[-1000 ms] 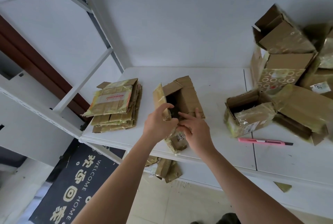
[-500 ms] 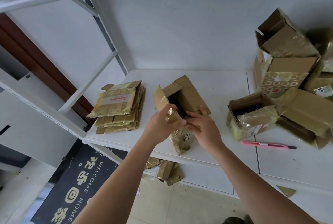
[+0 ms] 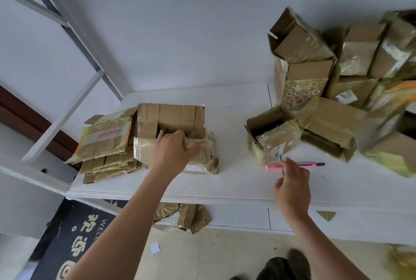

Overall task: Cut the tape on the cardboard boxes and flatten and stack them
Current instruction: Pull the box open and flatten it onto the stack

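Fingers [image 3: 180, 138] curled on flattened box [image 3: 171, 117]

Soft, even daylight fills the scene, bright on the white shelf [image 3: 236, 108] and wall, with only faint shadows under the boxes [image 3: 319, 81]. Glossy tape on them gives small glints. Wide-angle distortion bends lines near the edges. The right hand [image 3: 292, 187] and far-right boxes are slightly motion-blurred.
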`<state>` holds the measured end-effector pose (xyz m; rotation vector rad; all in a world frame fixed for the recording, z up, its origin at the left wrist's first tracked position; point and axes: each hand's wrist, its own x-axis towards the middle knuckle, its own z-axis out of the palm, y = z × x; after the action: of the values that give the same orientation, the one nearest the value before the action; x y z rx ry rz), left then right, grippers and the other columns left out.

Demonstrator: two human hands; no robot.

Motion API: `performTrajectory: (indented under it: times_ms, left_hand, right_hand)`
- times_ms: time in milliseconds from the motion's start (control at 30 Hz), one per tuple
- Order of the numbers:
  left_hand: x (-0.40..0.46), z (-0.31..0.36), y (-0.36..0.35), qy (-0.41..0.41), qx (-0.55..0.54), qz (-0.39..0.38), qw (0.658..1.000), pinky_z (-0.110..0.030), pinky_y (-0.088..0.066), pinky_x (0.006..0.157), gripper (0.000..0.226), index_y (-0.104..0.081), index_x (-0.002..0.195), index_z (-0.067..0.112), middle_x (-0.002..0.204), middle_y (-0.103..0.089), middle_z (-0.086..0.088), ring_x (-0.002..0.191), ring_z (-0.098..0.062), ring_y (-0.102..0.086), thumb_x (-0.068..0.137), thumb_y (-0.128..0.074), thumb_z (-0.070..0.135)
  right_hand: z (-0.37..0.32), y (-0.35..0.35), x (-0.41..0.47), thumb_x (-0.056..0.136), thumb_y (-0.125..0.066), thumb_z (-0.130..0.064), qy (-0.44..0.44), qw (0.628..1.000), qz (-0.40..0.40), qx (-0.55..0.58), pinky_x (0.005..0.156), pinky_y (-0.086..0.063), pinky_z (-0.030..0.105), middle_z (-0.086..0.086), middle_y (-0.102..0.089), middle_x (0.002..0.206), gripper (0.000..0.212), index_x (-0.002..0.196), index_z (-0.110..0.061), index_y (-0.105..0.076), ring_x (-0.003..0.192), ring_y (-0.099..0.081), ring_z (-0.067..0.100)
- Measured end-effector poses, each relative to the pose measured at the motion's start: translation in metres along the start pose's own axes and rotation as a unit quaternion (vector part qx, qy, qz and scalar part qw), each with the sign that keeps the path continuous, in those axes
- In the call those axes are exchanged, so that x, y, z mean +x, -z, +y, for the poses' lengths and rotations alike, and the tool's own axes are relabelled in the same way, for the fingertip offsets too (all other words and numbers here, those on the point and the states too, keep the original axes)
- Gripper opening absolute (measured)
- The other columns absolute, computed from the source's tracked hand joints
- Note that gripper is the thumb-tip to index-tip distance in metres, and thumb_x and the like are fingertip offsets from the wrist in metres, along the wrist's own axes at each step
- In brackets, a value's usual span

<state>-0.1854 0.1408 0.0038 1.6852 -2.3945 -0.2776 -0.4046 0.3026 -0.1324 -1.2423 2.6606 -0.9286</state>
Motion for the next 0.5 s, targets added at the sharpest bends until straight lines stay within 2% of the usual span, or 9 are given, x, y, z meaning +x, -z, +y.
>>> performTrajectory:
  times_ms: [33, 100, 167, 233, 300, 400, 433, 500]
  left_hand:
    - [0.001, 0.001, -0.004, 0.009, -0.006, -0.004, 1.0, -0.042, -0.038, 0.102, 0.046, -0.048, 0.074, 0.019, 0.066, -0.053, 0.007, 0.075, -0.016, -0.043, 0.084, -0.059, 0.063]
    - [0.003, 0.001, -0.009, 0.005, -0.029, -0.019, 0.999, -0.04, -0.037, 0.099, 0.039, -0.047, 0.075, 0.023, 0.065, -0.051, 0.008, 0.075, -0.017, -0.048, 0.086, -0.06, 0.058]
    - [0.003, -0.001, -0.008, -0.008, -0.07, -0.041, 0.997, -0.036, -0.031, 0.098, 0.029, -0.049, 0.076, 0.03, 0.069, -0.053, 0.011, 0.075, -0.01, -0.049, 0.085, -0.065, 0.053]
    - [0.002, -0.001, -0.004, -0.014, -0.11, -0.058, 0.992, -0.032, -0.023, 0.1, 0.021, -0.058, 0.086, 0.034, 0.083, -0.059, 0.011, 0.081, -0.003, -0.048, 0.081, -0.071, 0.05]
    - [0.0, -0.001, -0.001, -0.014, -0.122, -0.067, 0.99, -0.032, -0.02, 0.102, 0.028, -0.064, 0.096, 0.033, 0.099, -0.062, 0.01, 0.098, -0.01, -0.05, 0.075, -0.079, 0.045]
    - [-0.001, 0.002, 0.002, -0.025, -0.113, -0.057, 0.992, -0.037, -0.022, 0.108, 0.033, -0.068, 0.098, 0.028, 0.118, -0.06, 0.01, 0.116, -0.016, -0.048, 0.07, -0.084, 0.039]
    - [-0.002, 0.004, 0.003, -0.03, -0.112, -0.053, 0.992, -0.038, -0.024, 0.108, 0.032, -0.067, 0.096, 0.027, 0.117, -0.06, 0.012, 0.116, -0.016, -0.048, 0.071, -0.084, 0.037]
    - [-0.002, 0.005, 0.003, -0.027, -0.123, -0.05, 0.991, -0.037, -0.027, 0.104, 0.029, -0.063, 0.093, 0.026, 0.098, -0.06, 0.018, 0.102, -0.013, -0.049, 0.073, -0.082, 0.035]
  right_hand:
    - [0.011, 0.002, 0.006, 0.087, -0.059, 0.0, -0.023, 0.998, -0.032, -0.047, 0.085, -0.055, 0.041, 0.011, -0.049, 0.147, 0.057, 0.142, -0.008, -0.047, 0.122, -0.046, 0.032]
    - [0.027, 0.007, 0.017, 0.091, -0.056, -0.005, -0.03, 0.988, -0.083, -0.126, 0.098, -0.048, 0.04, 0.007, -0.035, 0.156, 0.065, 0.151, -0.01, -0.033, 0.131, -0.038, 0.032]
    - [0.032, 0.01, 0.022, 0.091, -0.053, -0.003, 0.008, 0.979, -0.088, -0.182, 0.097, -0.047, 0.039, 0.01, -0.047, 0.145, 0.053, 0.143, -0.008, -0.044, 0.126, -0.044, 0.03]
    - [0.029, 0.014, 0.022, 0.091, -0.052, -0.005, 0.052, 0.969, -0.081, -0.226, 0.088, -0.049, 0.034, 0.009, -0.057, 0.124, 0.036, 0.126, -0.009, -0.06, 0.112, -0.053, 0.025]
    - [0.021, 0.022, 0.017, 0.094, -0.053, -0.014, 0.077, 0.957, -0.102, -0.26, 0.082, -0.049, 0.025, 0.001, -0.057, 0.116, 0.027, 0.118, -0.015, -0.064, 0.104, -0.056, 0.016]
    - [0.001, 0.036, 0.0, 0.091, -0.064, -0.018, 0.067, 0.971, -0.11, -0.202, 0.068, -0.053, 0.024, 0.001, -0.059, 0.104, 0.019, 0.11, -0.012, -0.067, 0.086, -0.063, 0.014]
    - [-0.008, 0.039, -0.008, 0.086, -0.07, -0.013, 0.075, 0.981, -0.093, -0.15, 0.06, -0.054, 0.026, 0.005, -0.06, 0.097, 0.016, 0.102, -0.008, -0.067, 0.076, -0.064, 0.017]
    - [-0.026, 0.045, -0.021, 0.076, -0.077, -0.002, 0.118, 0.992, -0.037, -0.012, 0.049, -0.051, 0.025, 0.008, -0.057, 0.083, 0.018, 0.086, -0.003, -0.062, 0.059, -0.06, 0.019]
